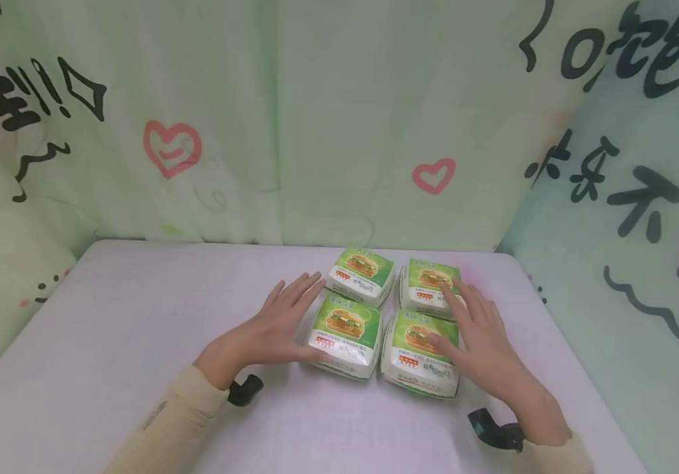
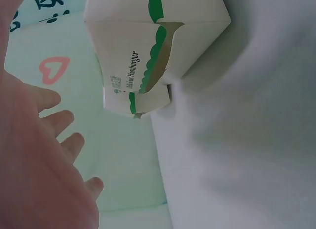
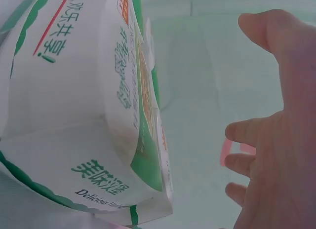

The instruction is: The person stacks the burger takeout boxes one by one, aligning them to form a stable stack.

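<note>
Several white-and-green hamburger boxes stand in a close cluster on the table. My left hand (image 1: 274, 326), fingers extended, is at the left side of the front left box (image 1: 345, 332), its thumb overlapping that box's lower corner. The back left box (image 1: 363, 273) is just beyond its fingertips. My right hand (image 1: 484, 339) hovers by the right side, fingers spread, overlapping the front right box (image 1: 416, 359) and the back right box (image 1: 425, 276). In the left wrist view, a gap separates the hand from a box side (image 2: 118, 56); the right wrist view shows a similar gap beside a box (image 3: 59, 100).
The pale table (image 1: 137, 316) extends left and in front of the boxes. A green curtain (image 1: 327, 131) with hearts and black writing hangs behind and at both sides. Black wrist straps (image 1: 493, 431) sit at the sleeves' cuffs.
</note>
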`<state>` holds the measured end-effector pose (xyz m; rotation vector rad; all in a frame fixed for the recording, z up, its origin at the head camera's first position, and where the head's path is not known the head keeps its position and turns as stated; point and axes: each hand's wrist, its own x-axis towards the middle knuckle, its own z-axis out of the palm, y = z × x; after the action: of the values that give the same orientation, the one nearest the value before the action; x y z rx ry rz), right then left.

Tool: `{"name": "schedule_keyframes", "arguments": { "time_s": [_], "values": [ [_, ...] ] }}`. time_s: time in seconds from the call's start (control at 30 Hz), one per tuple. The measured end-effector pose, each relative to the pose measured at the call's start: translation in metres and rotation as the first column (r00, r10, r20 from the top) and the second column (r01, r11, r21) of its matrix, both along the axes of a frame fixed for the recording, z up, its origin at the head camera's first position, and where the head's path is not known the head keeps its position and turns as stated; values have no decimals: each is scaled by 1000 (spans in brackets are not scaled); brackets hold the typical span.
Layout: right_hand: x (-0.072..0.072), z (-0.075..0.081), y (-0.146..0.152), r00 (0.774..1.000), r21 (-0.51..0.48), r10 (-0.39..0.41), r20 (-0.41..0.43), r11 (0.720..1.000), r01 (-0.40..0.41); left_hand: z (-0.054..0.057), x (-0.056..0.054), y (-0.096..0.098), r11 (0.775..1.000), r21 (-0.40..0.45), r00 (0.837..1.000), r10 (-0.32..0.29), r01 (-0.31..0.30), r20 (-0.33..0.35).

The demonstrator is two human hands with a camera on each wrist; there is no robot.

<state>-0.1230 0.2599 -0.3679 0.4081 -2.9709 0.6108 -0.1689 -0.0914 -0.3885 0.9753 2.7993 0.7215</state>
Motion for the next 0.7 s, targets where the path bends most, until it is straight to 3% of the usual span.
{"name": "schedule_keyframes", "arguments": {
  "time_s": [0.3, 0.7],
  "values": [
    [6, -12, 7, 999, -57, 28, 22, 998, -27, -12, -4, 14, 1000, 27, 997, -9, 7, 75],
    [13, -29, 8, 996, -89, 45, 71, 995, -38, -21, 2, 17, 1000, 4, 998, -28, 28, 62]
  ]
}}
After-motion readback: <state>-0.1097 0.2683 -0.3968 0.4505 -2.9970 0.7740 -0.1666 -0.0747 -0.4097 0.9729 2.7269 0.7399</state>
